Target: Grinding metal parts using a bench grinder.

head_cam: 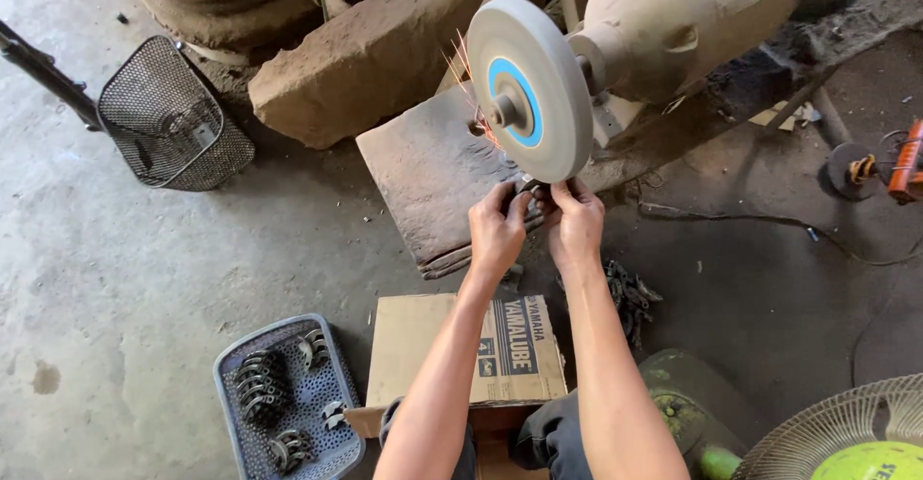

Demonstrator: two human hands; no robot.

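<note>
Concrete workshop floor, left hand (495, 230) and right hand (575, 222) grip small metal part (531, 189) between them, against grinding wheel (529, 86)

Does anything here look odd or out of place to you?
Sparks fly off the grinding wheel while both hands hold a small metal piece against its lower rim. A wire basket lies tipped on the concrete floor.
</note>
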